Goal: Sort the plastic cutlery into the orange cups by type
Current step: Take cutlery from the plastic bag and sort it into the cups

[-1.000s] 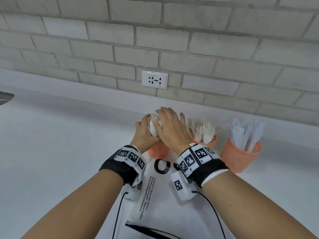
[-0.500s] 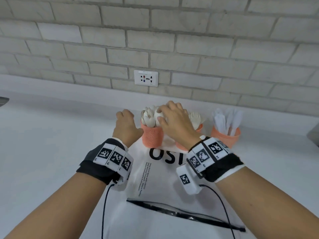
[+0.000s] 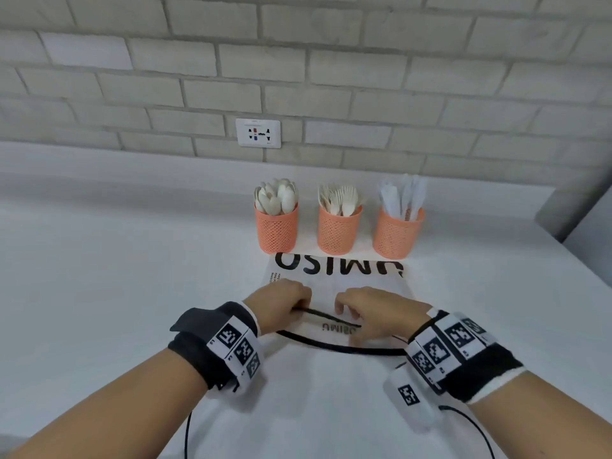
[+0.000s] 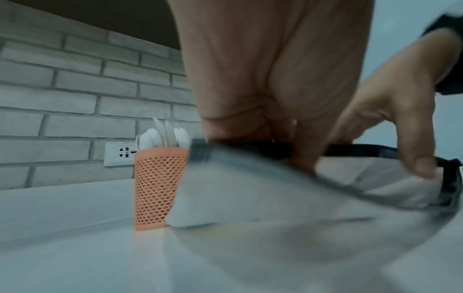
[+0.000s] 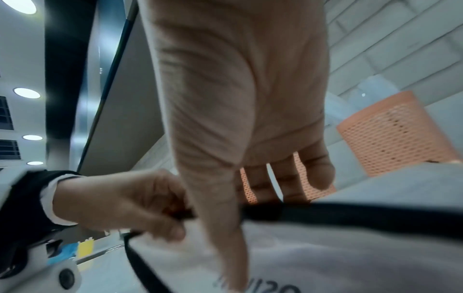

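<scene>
Three orange mesh cups stand in a row near the wall. The left cup [image 3: 276, 233] [image 4: 160, 188] holds spoons [image 3: 276, 197], the middle cup [image 3: 337, 233] holds forks [image 3: 339, 197], and the right cup [image 3: 395, 235] [image 5: 393, 134] holds knives [image 3: 402, 197]. In front of them a white bag [image 3: 341, 283] [image 4: 250, 198] [image 5: 350, 257] with black lettering lies flat. My left hand [image 3: 281, 304] [image 5: 125, 204] pinches the black rim of its mouth. My right hand [image 3: 367, 313] [image 4: 400, 111] holds the same rim further right, thumb in front and fingers behind. Neither hand holds cutlery.
The white counter [image 3: 116, 276] runs back to a brick wall with a socket [image 3: 258, 133]. At the right the counter ends at an edge beside a grey panel [image 3: 569, 213]. Thin black cables [image 3: 187, 435] trail from my wrist bands toward me.
Both hands have left the spoon cup and drawn back toward me to the bag's mouth, where they now hold its black rim. All three cups now stand uncovered.
</scene>
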The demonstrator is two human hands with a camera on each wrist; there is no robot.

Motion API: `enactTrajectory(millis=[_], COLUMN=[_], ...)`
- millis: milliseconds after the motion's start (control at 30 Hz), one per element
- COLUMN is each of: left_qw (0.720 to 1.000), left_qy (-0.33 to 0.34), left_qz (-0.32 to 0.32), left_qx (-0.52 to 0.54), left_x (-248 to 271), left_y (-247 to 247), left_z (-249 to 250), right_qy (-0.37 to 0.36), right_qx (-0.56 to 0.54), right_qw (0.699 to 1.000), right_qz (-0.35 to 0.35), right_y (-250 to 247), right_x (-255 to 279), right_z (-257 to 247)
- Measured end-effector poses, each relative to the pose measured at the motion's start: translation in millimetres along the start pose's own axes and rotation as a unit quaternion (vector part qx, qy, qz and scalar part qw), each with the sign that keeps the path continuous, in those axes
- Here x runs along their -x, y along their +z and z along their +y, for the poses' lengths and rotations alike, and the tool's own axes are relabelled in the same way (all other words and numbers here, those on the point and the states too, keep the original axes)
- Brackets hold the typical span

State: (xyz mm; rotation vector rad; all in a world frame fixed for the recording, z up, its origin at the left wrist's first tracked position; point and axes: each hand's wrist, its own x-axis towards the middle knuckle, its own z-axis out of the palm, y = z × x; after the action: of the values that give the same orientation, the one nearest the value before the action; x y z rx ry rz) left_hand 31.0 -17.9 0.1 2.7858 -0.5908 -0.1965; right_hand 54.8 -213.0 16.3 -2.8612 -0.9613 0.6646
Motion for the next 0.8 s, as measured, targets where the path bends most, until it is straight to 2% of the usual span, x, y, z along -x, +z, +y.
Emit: enactTrajectory(millis=[67, 133, 233, 300, 333, 367, 400, 467, 500, 567, 633, 667, 800], left_qw=[0.991, 0.977, 0.969, 0.969, 0.971, 0.973, 0.974, 0.977, 0.979, 0.982, 0.983, 0.982, 0.980], left_qy=[0.035, 0.069, 0.064, 0.034, 0.021, 0.015, 0.015, 0.026, 0.031, 0.044, 0.066, 0.078, 0.098], left_qz=[0.113, 0.192, 0.237, 0.246, 0.239, 0.231, 0.224, 0.208, 0.197, 0.173, 0.155, 0.149, 0.142], left_qx=[0.064, 0.063, 0.000, 0.000, 0.003, 0.006, 0.011, 0.035, 0.047, 0.062, 0.075, 0.080, 0.102], left_x=[0, 0, -2, -3, -4, -3, -3, -1, 0, 2, 4, 5, 4], left_y=[-7, -15, -25, -29, -30, -30, -30, -29, -28, -27, -25, -25, -21], left_z=[2, 5, 11, 16, 17, 18, 19, 19, 19, 21, 24, 26, 30], right_qy=[0.007, 0.014, 0.011, -0.002, -0.022, -0.053, -0.091, -0.129, -0.107, 0.007, 0.132, 0.170, 0.184], right_qx=[0.001, -0.023, -0.042, -0.028, -0.028, -0.033, -0.039, -0.044, -0.038, -0.018, -0.009, -0.013, 0.013], right_qw=[0.996, 0.975, 0.915, 0.860, 0.837, 0.826, 0.834, 0.885, 0.915, 0.961, 0.974, 0.972, 0.975], right_qz=[0.094, 0.221, 0.401, 0.509, 0.547, 0.560, 0.542, 0.446, 0.386, 0.275, 0.186, 0.159, 0.124], right_y=[-1, -10, -27, -31, -31, -30, -28, -19, -14, -4, -2, -2, 6], right_x=[5, 10, 14, 19, 22, 23, 24, 21, 15, -5, -29, -39, -61], right_z=[6, 14, 20, 18, 15, 11, 7, -1, -1, 7, 18, 23, 32])
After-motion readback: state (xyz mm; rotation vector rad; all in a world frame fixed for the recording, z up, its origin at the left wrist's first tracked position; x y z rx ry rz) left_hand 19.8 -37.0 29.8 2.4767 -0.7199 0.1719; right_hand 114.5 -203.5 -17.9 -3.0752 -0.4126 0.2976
